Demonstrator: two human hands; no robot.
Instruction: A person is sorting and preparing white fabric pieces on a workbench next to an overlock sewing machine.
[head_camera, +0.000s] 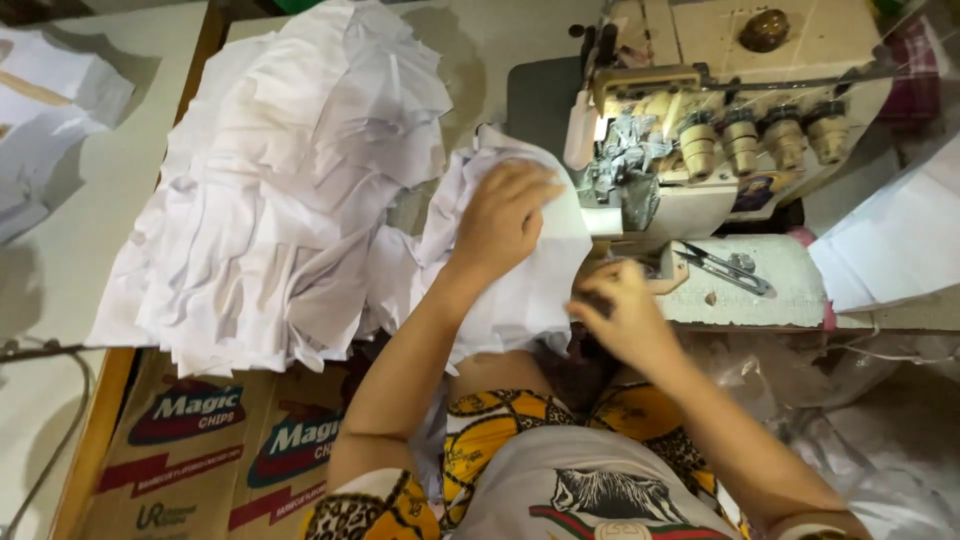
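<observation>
Cloth (520, 290) lies at the sewing machine (700, 150) under the left hand (503, 218) – flat, fingers spread, pressing it; right hand (625, 312) pinches its near edge – cloth pile (280, 190) to the left, scissors (728, 268) beside the machine

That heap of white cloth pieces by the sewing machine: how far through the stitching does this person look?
Finished pieces cannot be told apart. In hand: the left hand presses one white cloth piece flat at the cream sewing machine, while the right hand pinches its near edge, a blurred grip. Left: the big heap of white cloth pieces lies beside it, apparently waiting. Metal thread snips rest unused on the machine bed.
</observation>
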